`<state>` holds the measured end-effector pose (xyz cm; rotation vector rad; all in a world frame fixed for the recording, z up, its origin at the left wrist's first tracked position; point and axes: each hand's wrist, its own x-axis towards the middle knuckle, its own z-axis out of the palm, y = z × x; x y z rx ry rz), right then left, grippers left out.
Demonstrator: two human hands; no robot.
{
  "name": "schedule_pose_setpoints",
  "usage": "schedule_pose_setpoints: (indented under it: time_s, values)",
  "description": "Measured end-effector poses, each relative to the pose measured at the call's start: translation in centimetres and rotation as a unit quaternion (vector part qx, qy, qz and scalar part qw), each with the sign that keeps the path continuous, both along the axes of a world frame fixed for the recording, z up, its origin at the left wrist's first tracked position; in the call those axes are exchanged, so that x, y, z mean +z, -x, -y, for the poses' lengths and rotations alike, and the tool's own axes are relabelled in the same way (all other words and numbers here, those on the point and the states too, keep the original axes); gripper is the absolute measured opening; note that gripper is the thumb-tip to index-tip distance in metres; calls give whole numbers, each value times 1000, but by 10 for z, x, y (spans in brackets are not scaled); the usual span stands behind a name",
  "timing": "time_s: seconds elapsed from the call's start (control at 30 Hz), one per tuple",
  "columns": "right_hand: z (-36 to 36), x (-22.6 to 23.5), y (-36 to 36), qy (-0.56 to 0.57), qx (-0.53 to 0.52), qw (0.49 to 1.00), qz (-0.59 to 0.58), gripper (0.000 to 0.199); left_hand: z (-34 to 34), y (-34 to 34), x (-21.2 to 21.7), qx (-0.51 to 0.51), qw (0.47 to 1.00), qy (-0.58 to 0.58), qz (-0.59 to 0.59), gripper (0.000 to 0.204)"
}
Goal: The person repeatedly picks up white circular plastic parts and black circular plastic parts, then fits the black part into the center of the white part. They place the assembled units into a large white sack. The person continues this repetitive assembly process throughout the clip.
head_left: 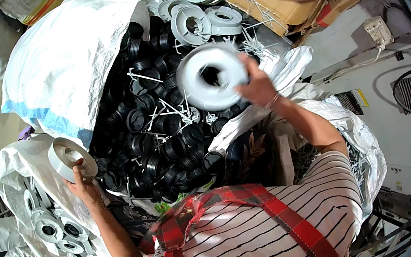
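My right hand (258,82) grips the edge of a round grey plastic ring (192,85) with a hole in its middle, held over the pile and smeared by motion. Lower left, my left hand (82,186) is closed on another grey plastic ring (58,161), tilted so its tall rim shows. Beneath that hand, a white sack (10,170) gapes with several similar rings (48,230) inside. Between my hands spreads a heap of black ribbed plastic caps (171,149), with thin white plastic sprues (146,78) scattered on it.
More grey rings (189,26) are piled at the far side beside cardboard (299,8). A large white woven sack (55,61) bulges at the far left. On the right stand a pale machine panel (405,134), a socket box (378,31) and an open sack of sprues (360,139).
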<state>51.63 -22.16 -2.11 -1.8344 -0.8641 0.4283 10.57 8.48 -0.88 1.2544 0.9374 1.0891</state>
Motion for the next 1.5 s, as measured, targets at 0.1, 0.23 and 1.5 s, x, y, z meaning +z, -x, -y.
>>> schedule_pose_setpoints:
  time_s: [0.1, 0.23, 1.5]
  values:
    - [-33, 58, 40, 26, 250, 967, -46, 87, -9, 1, -5, 21, 1000, 5, 19, 41]
    - [-119, 8, -67, 157, 79, 984, 9, 95, -11, 2, -3, 48, 999, 13, 21, 36]
    - [-336, -141, -194, 405, -34, 903, 143, 77, -24, 6, -10, 97, 985, 141, 27, 42]
